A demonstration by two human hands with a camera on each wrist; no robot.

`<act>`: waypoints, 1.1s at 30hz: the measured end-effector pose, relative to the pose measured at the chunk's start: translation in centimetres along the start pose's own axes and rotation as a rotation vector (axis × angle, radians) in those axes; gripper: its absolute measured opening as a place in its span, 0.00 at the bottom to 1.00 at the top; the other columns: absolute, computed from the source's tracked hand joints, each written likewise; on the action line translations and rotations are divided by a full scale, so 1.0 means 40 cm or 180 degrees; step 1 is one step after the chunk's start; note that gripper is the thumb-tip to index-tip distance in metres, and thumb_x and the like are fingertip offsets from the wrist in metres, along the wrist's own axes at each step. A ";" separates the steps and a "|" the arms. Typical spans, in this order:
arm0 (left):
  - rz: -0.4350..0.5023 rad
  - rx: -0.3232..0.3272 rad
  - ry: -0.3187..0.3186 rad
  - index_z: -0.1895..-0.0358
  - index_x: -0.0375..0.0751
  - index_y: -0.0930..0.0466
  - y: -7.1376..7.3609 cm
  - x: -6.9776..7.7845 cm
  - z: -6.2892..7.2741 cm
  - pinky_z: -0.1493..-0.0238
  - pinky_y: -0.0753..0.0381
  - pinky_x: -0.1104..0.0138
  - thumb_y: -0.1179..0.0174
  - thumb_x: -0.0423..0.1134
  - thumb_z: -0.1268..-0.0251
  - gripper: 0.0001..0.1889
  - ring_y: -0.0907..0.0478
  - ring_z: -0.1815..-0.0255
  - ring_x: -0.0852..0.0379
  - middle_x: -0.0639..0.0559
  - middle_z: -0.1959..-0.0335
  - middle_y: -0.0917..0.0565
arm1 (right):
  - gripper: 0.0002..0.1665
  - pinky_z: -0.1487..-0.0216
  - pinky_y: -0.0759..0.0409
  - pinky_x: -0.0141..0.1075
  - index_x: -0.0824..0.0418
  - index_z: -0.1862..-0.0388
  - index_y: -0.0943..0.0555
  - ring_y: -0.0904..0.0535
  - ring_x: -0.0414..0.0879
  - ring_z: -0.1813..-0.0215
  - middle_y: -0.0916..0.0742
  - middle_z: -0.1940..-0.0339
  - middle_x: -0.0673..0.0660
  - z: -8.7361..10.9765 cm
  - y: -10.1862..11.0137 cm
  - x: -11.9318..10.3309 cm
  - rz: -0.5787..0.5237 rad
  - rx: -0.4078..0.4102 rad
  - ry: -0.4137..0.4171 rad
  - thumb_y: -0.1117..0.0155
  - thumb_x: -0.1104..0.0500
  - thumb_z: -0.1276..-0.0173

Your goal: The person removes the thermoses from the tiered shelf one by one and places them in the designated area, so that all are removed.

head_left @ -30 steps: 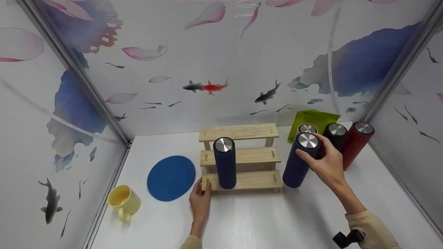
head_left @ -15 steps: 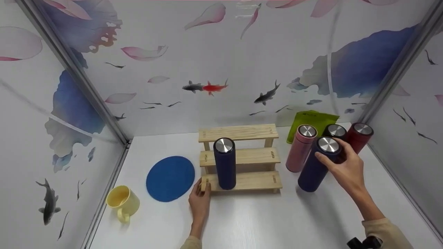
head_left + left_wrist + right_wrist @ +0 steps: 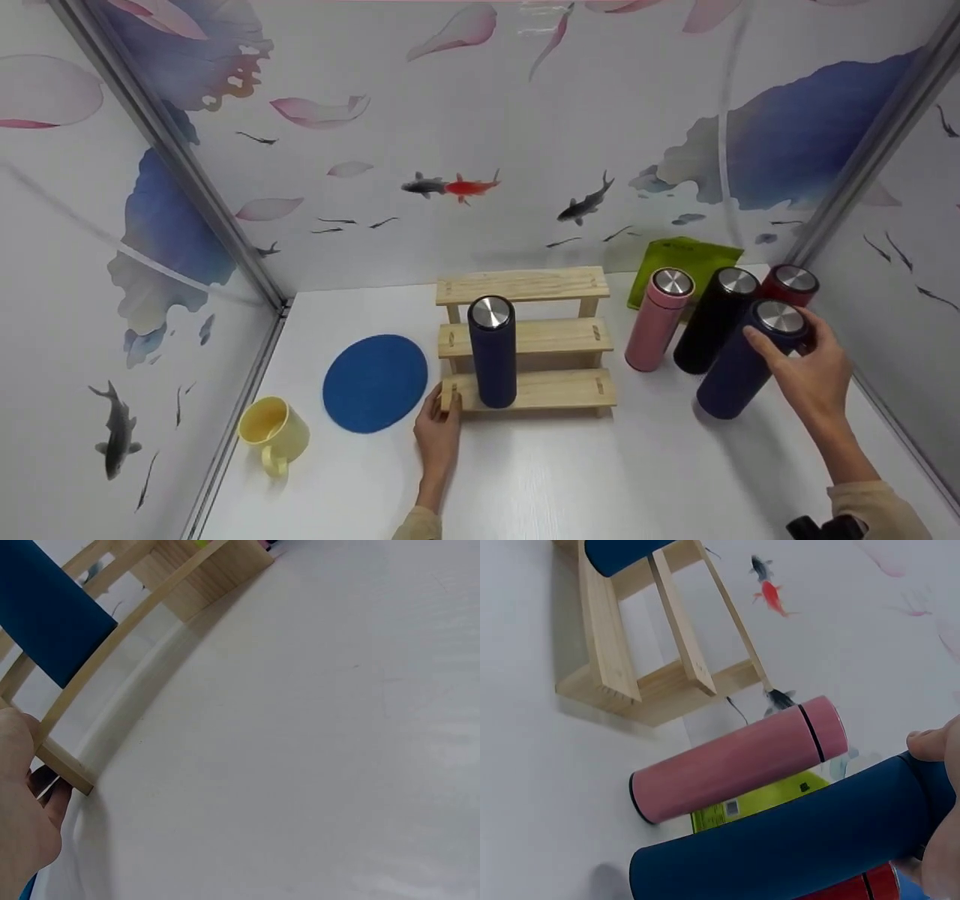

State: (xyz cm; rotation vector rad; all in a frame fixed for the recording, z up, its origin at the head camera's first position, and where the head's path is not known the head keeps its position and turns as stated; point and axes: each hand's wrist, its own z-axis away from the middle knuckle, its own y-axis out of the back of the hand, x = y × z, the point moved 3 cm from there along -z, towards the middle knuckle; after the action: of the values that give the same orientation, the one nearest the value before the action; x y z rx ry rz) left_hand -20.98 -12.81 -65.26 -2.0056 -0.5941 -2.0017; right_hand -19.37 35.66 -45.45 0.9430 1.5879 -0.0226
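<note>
My right hand [image 3: 817, 371] grips a dark blue thermos [image 3: 739, 375] round its upper part, near the silver lid; the thermos leans a little in the head view. My left hand [image 3: 439, 431] holds the left end of the lowest step of a three-tier wooden rack [image 3: 562, 390], thumb on top and fingers at the side. On that lowest step a second dark blue thermos [image 3: 493, 360] stands upright, near the left end. A pink thermos [image 3: 656, 322] and a black thermos [image 3: 716, 322] stand left of my right hand. Partly hidden behind the held thermos is a red thermos [image 3: 791, 281].
A lime-green packet [image 3: 675, 259] leans at the back wall behind the pink and black thermoses. Left of the rack lies a round blue mat [image 3: 375, 382]. A yellow mug [image 3: 274, 435] stands near the left edge. Printed panels wall in the white table [image 3: 555, 480].
My right hand has moved right with the blue thermos, away from the rack, uncovering the pink thermos and then the black one. My left hand stays on the rack.
</note>
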 end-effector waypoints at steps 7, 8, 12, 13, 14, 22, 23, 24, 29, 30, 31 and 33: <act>-0.0012 0.0030 0.0011 0.34 0.36 0.23 0.002 0.001 -0.001 0.46 0.17 0.61 0.34 0.40 0.30 0.24 0.18 0.40 0.44 0.38 0.43 0.16 | 0.44 0.51 0.34 0.21 0.62 0.26 0.29 0.29 0.27 0.51 0.19 0.35 0.65 -0.035 0.030 0.068 0.0120 0.0155 -0.0259 0.24 0.48 0.38; -0.0007 0.0023 0.0019 0.34 0.36 0.23 0.001 0.002 -0.001 0.47 0.17 0.62 0.34 0.40 0.30 0.24 0.18 0.40 0.45 0.38 0.43 0.16 | 0.44 0.50 0.34 0.22 0.62 0.26 0.30 0.28 0.30 0.50 0.20 0.34 0.65 -0.039 0.035 0.077 0.0137 0.0168 -0.0321 0.25 0.48 0.37; 0.0006 0.0007 0.0029 0.34 0.37 0.23 0.000 0.003 -0.001 0.51 0.17 0.67 0.35 0.39 0.30 0.24 0.17 0.42 0.47 0.39 0.44 0.15 | 0.46 0.42 0.32 0.28 0.61 0.24 0.32 0.25 0.47 0.37 0.22 0.30 0.65 -0.057 0.051 0.109 0.0182 0.0189 -0.0565 0.27 0.46 0.36; 0.0010 0.0013 0.0024 0.34 0.37 0.23 0.000 0.003 -0.001 0.52 0.17 0.68 0.35 0.39 0.30 0.24 0.17 0.43 0.47 0.39 0.45 0.15 | 0.47 0.39 0.31 0.30 0.61 0.24 0.33 0.26 0.50 0.34 0.22 0.29 0.65 -0.061 0.053 0.115 0.0189 0.0188 -0.0619 0.27 0.45 0.36; 0.0018 0.0016 0.0022 0.34 0.37 0.23 0.000 0.003 -0.001 0.53 0.18 0.69 0.35 0.39 0.30 0.24 0.17 0.44 0.48 0.39 0.45 0.14 | 0.47 0.37 0.31 0.32 0.61 0.23 0.34 0.27 0.53 0.32 0.23 0.28 0.64 -0.065 0.056 0.121 0.0195 0.0190 -0.0662 0.27 0.45 0.36; 0.0017 0.0036 0.0044 0.34 0.37 0.22 0.002 -0.003 -0.004 0.58 0.20 0.73 0.34 0.40 0.30 0.23 0.16 0.48 0.51 0.39 0.46 0.14 | 0.47 0.30 0.34 0.38 0.62 0.24 0.34 0.29 0.56 0.29 0.24 0.28 0.64 -0.086 0.068 0.152 0.0193 0.0314 -0.0749 0.28 0.45 0.36; 0.0025 0.0034 0.0040 0.34 0.37 0.23 0.002 -0.002 -0.004 0.58 0.20 0.73 0.34 0.40 0.30 0.23 0.16 0.48 0.51 0.39 0.45 0.14 | 0.47 0.30 0.34 0.38 0.62 0.24 0.34 0.29 0.56 0.30 0.24 0.28 0.64 -0.087 0.069 0.156 0.0199 0.0337 -0.0755 0.28 0.45 0.36; 0.0026 0.0034 0.0036 0.34 0.37 0.23 0.002 -0.001 -0.005 0.57 0.20 0.73 0.35 0.40 0.30 0.23 0.16 0.48 0.50 0.39 0.45 0.14 | 0.47 0.30 0.34 0.37 0.61 0.24 0.34 0.29 0.56 0.30 0.23 0.28 0.64 -0.087 0.070 0.159 0.0205 0.0356 -0.0760 0.27 0.44 0.36; 0.0039 0.0050 -0.0003 0.34 0.36 0.23 0.001 0.007 0.000 0.57 0.21 0.74 0.34 0.39 0.30 0.24 0.16 0.47 0.49 0.38 0.45 0.14 | 0.47 0.32 0.33 0.37 0.62 0.24 0.35 0.29 0.56 0.30 0.24 0.29 0.64 -0.084 0.073 0.167 0.0254 0.0339 -0.0716 0.28 0.44 0.36; 0.0040 0.0052 0.0003 0.34 0.35 0.23 0.000 0.013 0.002 0.57 0.21 0.74 0.35 0.38 0.30 0.24 0.16 0.46 0.48 0.38 0.45 0.15 | 0.48 0.32 0.33 0.38 0.62 0.24 0.36 0.29 0.57 0.30 0.24 0.28 0.64 -0.083 0.073 0.168 0.0277 0.0303 -0.0693 0.29 0.44 0.35; 0.0042 0.0041 -0.0004 0.34 0.33 0.24 0.001 0.025 0.007 0.57 0.21 0.73 0.35 0.37 0.30 0.24 0.17 0.45 0.47 0.37 0.45 0.15 | 0.48 0.33 0.33 0.38 0.63 0.24 0.36 0.29 0.58 0.30 0.24 0.28 0.64 -0.082 0.074 0.168 0.0301 0.0275 -0.0674 0.29 0.44 0.35; 0.0056 0.0020 -0.0016 0.34 0.32 0.24 0.004 0.040 0.013 0.57 0.21 0.73 0.35 0.36 0.30 0.24 0.17 0.45 0.46 0.37 0.46 0.15 | 0.48 0.32 0.33 0.41 0.63 0.23 0.37 0.30 0.59 0.30 0.25 0.28 0.64 -0.078 0.077 0.167 0.0335 0.0212 -0.0654 0.30 0.44 0.34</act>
State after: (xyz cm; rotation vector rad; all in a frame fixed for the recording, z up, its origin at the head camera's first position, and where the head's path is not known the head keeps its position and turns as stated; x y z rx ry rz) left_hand -20.50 -12.53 -63.68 -2.0059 -0.5811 -1.9830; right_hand -19.78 42.96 -48.70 1.0412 1.3539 -0.0965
